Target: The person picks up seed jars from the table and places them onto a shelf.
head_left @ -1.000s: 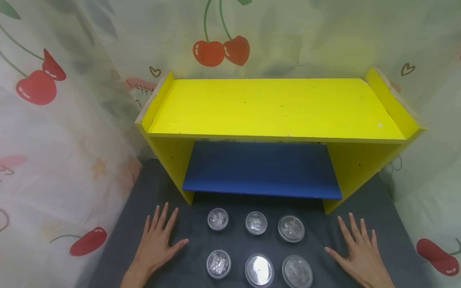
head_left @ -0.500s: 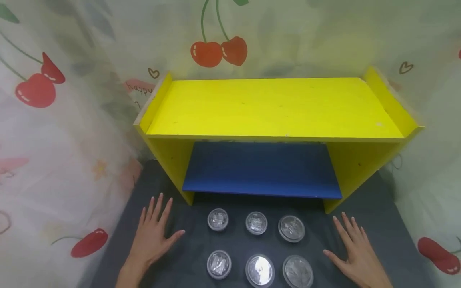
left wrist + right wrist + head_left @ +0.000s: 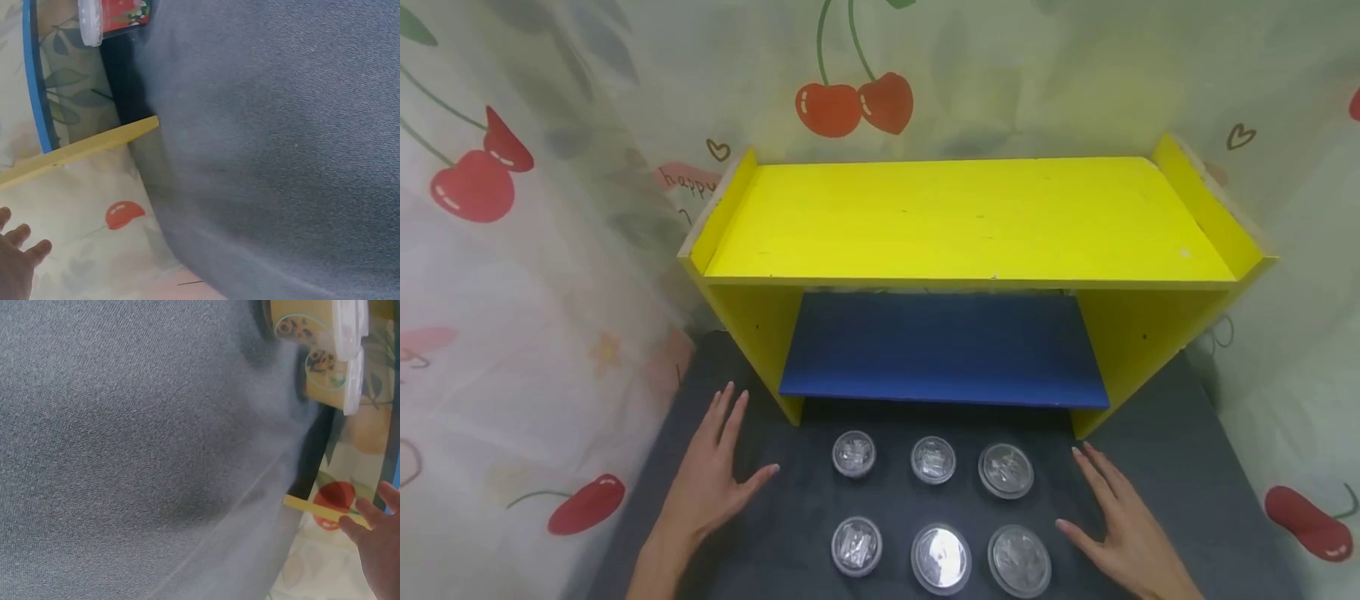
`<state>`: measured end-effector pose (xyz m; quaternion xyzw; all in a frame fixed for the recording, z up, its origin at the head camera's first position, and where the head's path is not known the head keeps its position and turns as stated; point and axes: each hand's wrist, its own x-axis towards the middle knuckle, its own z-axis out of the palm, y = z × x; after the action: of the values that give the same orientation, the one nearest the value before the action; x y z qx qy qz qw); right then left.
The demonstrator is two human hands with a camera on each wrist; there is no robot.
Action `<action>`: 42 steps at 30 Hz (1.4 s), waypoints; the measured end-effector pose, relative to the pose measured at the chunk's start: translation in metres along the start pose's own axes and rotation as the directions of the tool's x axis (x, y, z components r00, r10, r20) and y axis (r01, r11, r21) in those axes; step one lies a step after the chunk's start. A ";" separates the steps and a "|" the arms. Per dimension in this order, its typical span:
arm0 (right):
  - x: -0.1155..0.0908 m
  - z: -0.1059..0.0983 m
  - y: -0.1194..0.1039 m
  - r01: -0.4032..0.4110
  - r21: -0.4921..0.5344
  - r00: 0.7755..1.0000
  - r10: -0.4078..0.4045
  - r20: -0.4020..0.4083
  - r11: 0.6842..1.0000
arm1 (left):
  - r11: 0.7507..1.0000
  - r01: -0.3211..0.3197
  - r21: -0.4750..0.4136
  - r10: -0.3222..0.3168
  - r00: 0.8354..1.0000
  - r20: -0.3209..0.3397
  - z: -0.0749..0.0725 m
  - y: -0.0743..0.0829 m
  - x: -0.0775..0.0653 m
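Note:
In the head view, several round tubs with clear lids stand in two rows on the dark cloth, among them a back-left tub (image 3: 853,454), a back-right tub (image 3: 1005,471) and a front-right tub (image 3: 1018,561). My left hand (image 3: 703,479) is left of the rows, holding nothing, thumb spread from straight fingers. On the other side, my right hand (image 3: 1123,529) is held beside the right-hand tubs, also with nothing in it. The right wrist view shows tubs with yellowish sides and a round picture label (image 3: 326,369); a red-sided tub (image 3: 124,14) appears in the left wrist view.
Behind the tubs stands a yellow shelf unit (image 3: 970,221) with a lower blue board (image 3: 943,346). Its side panels (image 3: 1120,350) reach down to the dark tablecloth (image 3: 790,533). Cherry-printed curtains (image 3: 550,333) enclose the table at the back and both sides.
Both hands have turned from palm-down to more edge-on. The left has moved slightly forward and left; the right has shifted slightly left, its fingers closer together. The tubs have stayed in place.

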<state>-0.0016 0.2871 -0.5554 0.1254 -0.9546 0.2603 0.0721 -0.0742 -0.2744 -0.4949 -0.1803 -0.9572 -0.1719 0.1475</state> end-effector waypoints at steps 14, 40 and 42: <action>-0.005 0.004 -0.025 -0.079 0.169 0.996 0.070 0.060 0.982 | 0.980 -0.096 -0.175 0.055 0.974 -0.221 -0.026 0.012 0.017; -0.012 0.017 -0.047 0.036 0.420 0.997 -0.062 0.047 0.907 | 0.814 -0.246 -0.526 0.032 0.924 -0.382 -0.100 0.054 0.070; -0.013 0.018 -0.047 0.056 0.427 0.995 -0.083 0.047 0.903 | 0.805 -0.210 -0.555 -0.003 0.933 -0.359 -0.104 0.054 0.074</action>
<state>0.0228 0.2417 -0.5512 0.1803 -0.8718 0.4550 0.0216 -0.0952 -0.2448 -0.3611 -0.2369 -0.8056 -0.4778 0.2582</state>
